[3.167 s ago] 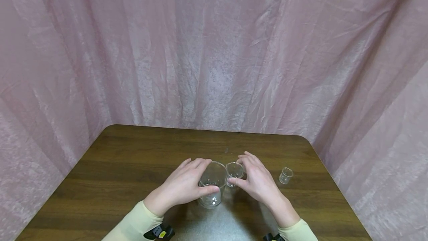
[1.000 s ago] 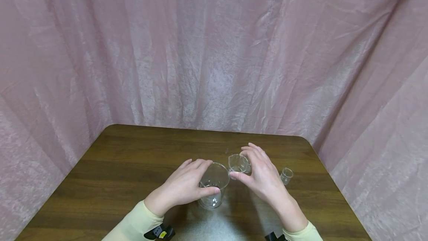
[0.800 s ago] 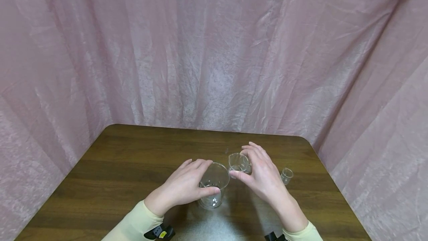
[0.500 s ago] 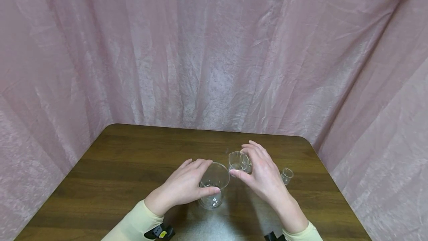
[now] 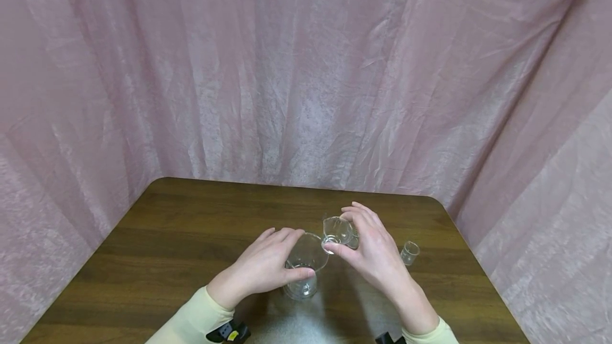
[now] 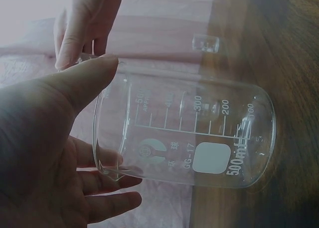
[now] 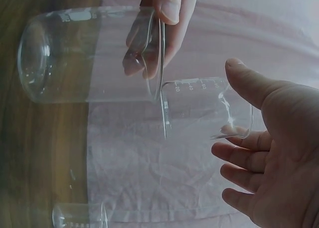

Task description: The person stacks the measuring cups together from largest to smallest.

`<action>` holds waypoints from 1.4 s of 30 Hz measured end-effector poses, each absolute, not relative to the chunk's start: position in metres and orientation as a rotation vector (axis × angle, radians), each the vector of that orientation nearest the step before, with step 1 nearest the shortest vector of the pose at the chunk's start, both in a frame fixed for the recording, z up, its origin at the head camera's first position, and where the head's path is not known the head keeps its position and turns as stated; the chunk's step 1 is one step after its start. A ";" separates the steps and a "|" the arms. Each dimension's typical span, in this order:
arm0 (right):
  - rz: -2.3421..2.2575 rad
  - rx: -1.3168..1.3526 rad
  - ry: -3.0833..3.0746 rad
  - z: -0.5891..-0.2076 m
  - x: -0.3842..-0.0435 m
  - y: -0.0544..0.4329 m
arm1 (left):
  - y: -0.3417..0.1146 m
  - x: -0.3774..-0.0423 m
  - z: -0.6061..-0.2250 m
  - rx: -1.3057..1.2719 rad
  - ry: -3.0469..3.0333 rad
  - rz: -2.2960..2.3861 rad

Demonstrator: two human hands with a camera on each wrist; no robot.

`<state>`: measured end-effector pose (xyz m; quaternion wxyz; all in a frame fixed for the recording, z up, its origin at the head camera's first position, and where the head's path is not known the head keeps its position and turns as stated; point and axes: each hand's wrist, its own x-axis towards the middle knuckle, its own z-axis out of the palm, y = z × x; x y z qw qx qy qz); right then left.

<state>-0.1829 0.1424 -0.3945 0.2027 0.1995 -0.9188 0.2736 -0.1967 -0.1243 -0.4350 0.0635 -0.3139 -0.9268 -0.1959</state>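
Observation:
My left hand [image 5: 262, 263] holds a large glass beaker [image 6: 199, 133] near its rim, thumb on the near side and fingers on the far side. The beaker stands upright on the table, and its printed scale reads 500 ml. In my right hand [image 5: 375, 254] is a smaller glass beaker [image 7: 194, 106], pinched between thumb and fingers close to its rim. It is off the table, and its base is at the height of the large beaker's rim, at that rim's right side. Whether the two glasses touch, I cannot tell.
A tiny glass beaker [image 5: 409, 253] stands on the brown wooden table [image 5: 215, 216], to the right of my right hand. Pink curtains [image 5: 306, 94] hang behind the table and along both sides.
My right hand has raised the smaller beaker from beside the large one, and in the last half second has shifted it left to the large rim. My left hand stays put.

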 end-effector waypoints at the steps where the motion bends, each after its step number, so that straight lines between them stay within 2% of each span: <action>1: 0.766 0.558 -2.569 -0.395 -0.183 0.142 | -0.124 -0.197 -0.435 -0.949 -2.800 -0.591; 42: 0.822 0.660 -2.636 -0.408 -0.177 0.115 | -0.124 -0.198 -0.438 -0.948 -2.775 -0.643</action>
